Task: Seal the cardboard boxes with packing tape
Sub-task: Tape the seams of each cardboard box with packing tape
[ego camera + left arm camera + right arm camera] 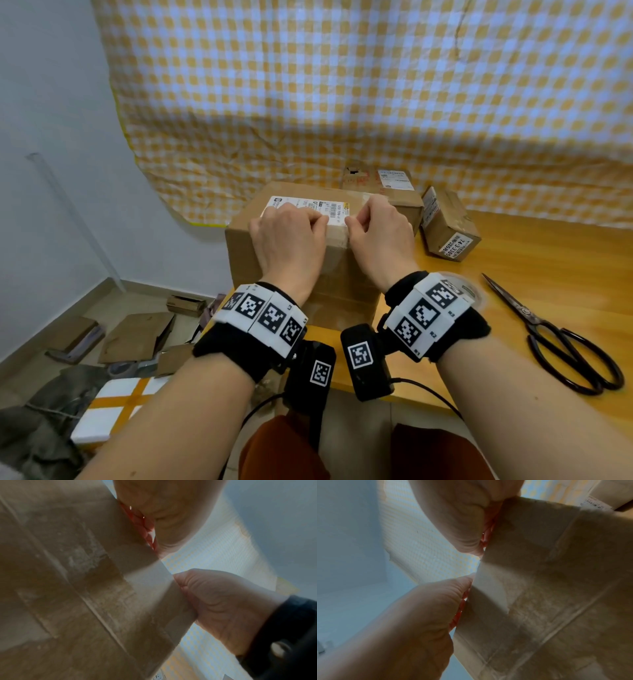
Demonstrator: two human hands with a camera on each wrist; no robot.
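Note:
A large cardboard box (287,202) with a white shipping label stands on the wooden table (534,274). A strip of clear tape (337,246) runs over its top front edge and down the front face. My left hand (287,236) and right hand (376,233) sit on either side of the strip, fingers curled over the edge, fingertips on the top. In the left wrist view my left hand (163,513) lies against the box (68,588), and my right hand (223,608) touches the tape's (154,577) edge. The right wrist view shows my right hand (453,513), my left hand (411,615) and the tape (491,585).
Black scissors (561,339) lie on the table at the right. Two smaller boxes (448,229) (394,192) stand behind and right of the large one. A checked cloth hangs behind. Cardboard scraps (137,335) and a white foam box (116,404) lie on the floor at the left.

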